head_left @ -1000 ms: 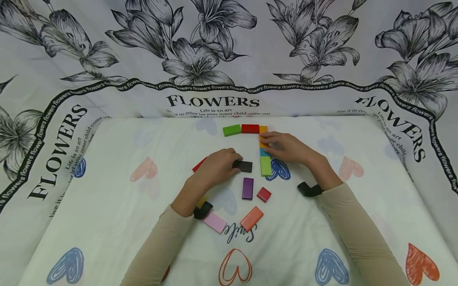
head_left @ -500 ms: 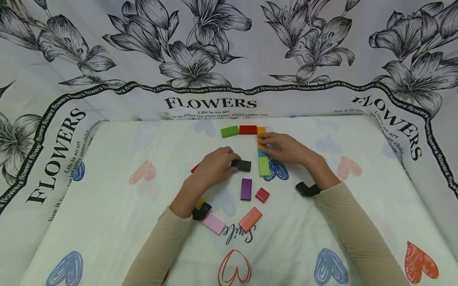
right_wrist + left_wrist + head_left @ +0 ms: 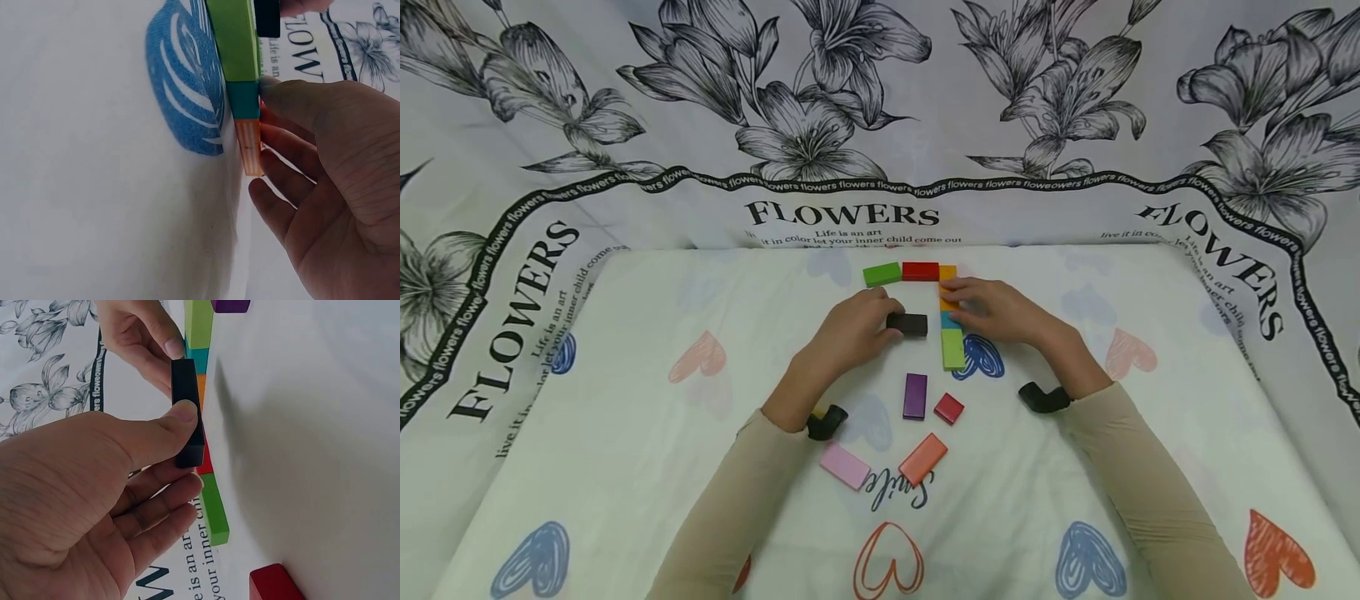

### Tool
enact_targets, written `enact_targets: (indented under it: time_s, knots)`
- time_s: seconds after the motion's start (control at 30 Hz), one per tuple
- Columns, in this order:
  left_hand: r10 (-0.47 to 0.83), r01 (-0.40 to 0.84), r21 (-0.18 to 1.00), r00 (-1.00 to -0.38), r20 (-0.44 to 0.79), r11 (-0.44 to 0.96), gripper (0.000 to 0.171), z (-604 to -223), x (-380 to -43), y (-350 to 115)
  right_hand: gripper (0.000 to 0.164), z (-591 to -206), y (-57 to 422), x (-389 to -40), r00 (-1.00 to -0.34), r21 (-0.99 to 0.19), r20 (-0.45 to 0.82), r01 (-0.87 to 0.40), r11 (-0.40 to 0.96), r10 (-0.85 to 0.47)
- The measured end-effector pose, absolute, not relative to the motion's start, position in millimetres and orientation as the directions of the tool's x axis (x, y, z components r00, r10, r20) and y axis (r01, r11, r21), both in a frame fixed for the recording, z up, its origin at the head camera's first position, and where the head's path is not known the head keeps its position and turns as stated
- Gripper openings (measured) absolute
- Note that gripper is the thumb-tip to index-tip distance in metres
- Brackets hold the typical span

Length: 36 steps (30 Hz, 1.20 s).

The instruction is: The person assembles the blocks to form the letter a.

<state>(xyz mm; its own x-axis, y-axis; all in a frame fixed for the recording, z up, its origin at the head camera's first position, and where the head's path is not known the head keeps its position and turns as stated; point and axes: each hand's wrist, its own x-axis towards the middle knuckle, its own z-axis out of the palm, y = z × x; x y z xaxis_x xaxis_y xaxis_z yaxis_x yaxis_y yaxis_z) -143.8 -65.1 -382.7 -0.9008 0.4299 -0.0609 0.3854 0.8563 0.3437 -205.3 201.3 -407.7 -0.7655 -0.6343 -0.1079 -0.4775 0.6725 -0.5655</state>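
Left hand (image 3: 852,329) is pinching a black block (image 3: 912,325); right hand (image 3: 997,308), fingers apart, is seemingly touching an orange block (image 3: 948,272); "FLOWERS" lettering (image 3: 842,214) is showing.

Head: orange block (image 3: 948,272) — partly behind right fingers (image 3: 968,287) | yellow piece (image 3: 817,412) — mostly hidden | left wrist: purple block (image 3: 231,305) cropped

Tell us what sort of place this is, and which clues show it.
Probably a play spot in a home: heart-printed white cloth, flower-patterned fabric behind it, and colored toy blocks.
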Motion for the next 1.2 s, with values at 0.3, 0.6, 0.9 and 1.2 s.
enact_targets:
  time_s: [0.3, 0.6, 0.9, 1.2]
  knots:
    - [0.417, 0.373, 0.322, -0.905, -0.079, 0.87, 0.035, -387, -156, -53, 0.047, -414, 201, -206, -0.759, -0.571, -0.106, -0.482, 0.665, -0.642]
    - [0.418, 0.371, 0.304, -0.903, -0.105, 0.878, 0.031, -388, -163, -43, 0.048, -413, 200, -206, -0.76, -0.575, -0.122, -0.47, 0.67, -0.638]
    - [0.426, 0.379, 0.298, -0.898, -0.11, 0.876, 0.028, -393, -159, -39, 0.048, -415, 199, -206, -0.761, -0.576, -0.135, -0.46, 0.675, -0.634]
    - [0.434, 0.401, 0.287, -0.899, -0.062, 0.87, 0.03, -399, -161, -37, 0.048, -409, 201, -206, -0.768, -0.561, -0.109, -0.477, 0.677, -0.631]
